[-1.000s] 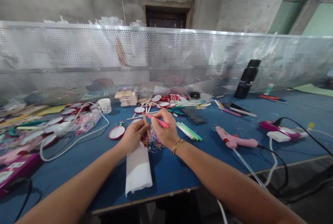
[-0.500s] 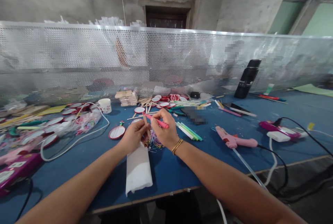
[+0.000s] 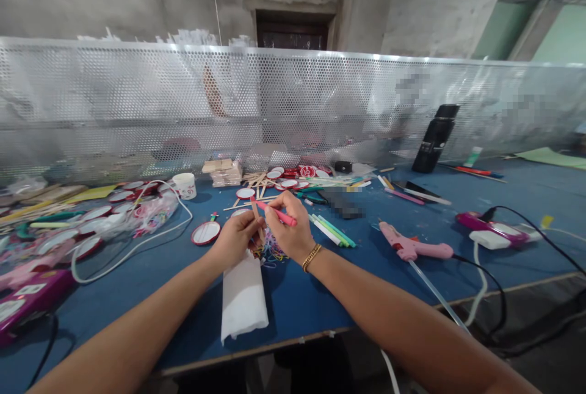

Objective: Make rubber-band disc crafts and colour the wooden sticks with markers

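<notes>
My left hand (image 3: 235, 236) is closed around a thin wooden craft stick (image 3: 255, 208) and holds it upright over the blue table (image 3: 297, 296). My right hand (image 3: 289, 229), with a gold bracelet at the wrist, pinches a pink marker (image 3: 277, 213) whose tip rests against the stick. Under both hands lies a tangle of coloured rubber bands (image 3: 271, 253). A folded white cloth (image 3: 242, 299) lies just below my left hand.
A pink glue gun (image 3: 412, 247) with its cable lies to the right, green and white markers (image 3: 332, 230) beside my right hand. Red-rimmed round badges (image 3: 206, 233) and wooden sticks spread left and behind. A black bottle (image 3: 434, 138) stands by the perforated metal screen (image 3: 137, 101).
</notes>
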### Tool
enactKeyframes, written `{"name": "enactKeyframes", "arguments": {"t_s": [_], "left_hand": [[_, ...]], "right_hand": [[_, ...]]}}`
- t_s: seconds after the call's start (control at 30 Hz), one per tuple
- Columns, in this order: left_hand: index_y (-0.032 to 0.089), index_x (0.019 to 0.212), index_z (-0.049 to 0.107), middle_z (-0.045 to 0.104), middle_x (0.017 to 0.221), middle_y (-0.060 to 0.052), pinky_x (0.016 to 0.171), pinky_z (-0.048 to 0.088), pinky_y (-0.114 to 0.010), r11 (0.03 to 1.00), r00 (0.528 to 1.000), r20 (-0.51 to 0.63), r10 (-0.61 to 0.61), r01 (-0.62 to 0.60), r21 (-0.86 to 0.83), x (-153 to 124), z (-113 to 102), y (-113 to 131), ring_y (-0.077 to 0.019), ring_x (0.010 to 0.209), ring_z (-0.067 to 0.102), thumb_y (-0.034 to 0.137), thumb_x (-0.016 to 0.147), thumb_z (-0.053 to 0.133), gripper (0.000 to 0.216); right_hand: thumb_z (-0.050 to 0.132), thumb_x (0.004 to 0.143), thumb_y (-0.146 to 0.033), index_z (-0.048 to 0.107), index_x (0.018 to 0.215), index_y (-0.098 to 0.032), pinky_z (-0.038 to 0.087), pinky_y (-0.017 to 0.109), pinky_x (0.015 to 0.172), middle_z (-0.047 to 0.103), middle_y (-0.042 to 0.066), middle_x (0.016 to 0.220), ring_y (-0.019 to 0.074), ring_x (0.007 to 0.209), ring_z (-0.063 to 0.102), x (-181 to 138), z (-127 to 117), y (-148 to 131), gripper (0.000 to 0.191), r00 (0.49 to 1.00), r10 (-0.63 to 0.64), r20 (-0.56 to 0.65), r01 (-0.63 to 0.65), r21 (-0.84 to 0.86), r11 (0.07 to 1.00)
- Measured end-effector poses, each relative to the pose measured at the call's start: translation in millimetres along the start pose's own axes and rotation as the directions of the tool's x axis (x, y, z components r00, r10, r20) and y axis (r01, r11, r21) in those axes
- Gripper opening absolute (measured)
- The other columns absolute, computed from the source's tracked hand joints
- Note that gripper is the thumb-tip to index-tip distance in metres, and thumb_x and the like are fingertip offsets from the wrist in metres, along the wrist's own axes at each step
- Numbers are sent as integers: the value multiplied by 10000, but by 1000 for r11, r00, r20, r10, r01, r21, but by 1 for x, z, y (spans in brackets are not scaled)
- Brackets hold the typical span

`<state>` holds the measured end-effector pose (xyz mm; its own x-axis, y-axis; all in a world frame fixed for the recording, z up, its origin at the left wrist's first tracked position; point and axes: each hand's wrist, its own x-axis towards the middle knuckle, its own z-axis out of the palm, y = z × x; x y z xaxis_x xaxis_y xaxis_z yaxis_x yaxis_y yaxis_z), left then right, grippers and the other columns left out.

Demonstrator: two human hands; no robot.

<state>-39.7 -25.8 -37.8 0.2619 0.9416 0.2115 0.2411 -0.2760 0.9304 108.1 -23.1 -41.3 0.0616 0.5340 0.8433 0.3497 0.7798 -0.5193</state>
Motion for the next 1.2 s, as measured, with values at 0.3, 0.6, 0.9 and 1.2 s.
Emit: {"name": "enactKeyframes", "arguments": {"t_s": [0.3, 0.6, 0.9, 1.2], "left_hand": [[174, 711, 529, 532, 539, 26, 441, 385, -218, 999, 1000, 6, 28, -28, 21, 0, -1, 0, -103, 460, 483, 608, 774, 614, 447], [178, 740, 544, 549, 543, 25, 441, 406, -230, 1000, 1000, -3, -7, 7, 19, 0, -1, 0, -116, 452, 504, 613, 758, 620, 441], [175, 688, 527, 548, 550, 23, 455, 392, -219, 1000, 1000, 13, 24, -24, 6, 0, -1, 0, -101, 462, 486, 584, 775, 623, 429], [172, 744, 551, 556, 555, 17, 446, 404, -228, 999, 1000, 9, 12, -12, 38, 0, -2, 1, -116, 466, 505, 627, 772, 594, 458]], "right_hand": [[562, 829, -198, 543, 771, -216, 440, 314, 732, 617, -8, 741, 153, 721, 559, -1, 0, -2, 64, 1000, -28, 7, 28, 3, 1000], [562, 812, -171, 541, 761, -213, 439, 307, 725, 612, -8, 725, 154, 716, 554, 0, 0, 0, 69, 1000, 7, -8, -7, -22, 1000], [566, 820, -196, 546, 761, -215, 438, 307, 732, 613, -10, 728, 155, 722, 555, 0, 0, -1, 65, 1000, -17, 7, 17, -13, 1000], [570, 823, -196, 557, 779, -213, 444, 297, 714, 618, -4, 744, 155, 727, 560, 0, -1, 0, 49, 1000, 4, 5, -4, 14, 1000]]}}
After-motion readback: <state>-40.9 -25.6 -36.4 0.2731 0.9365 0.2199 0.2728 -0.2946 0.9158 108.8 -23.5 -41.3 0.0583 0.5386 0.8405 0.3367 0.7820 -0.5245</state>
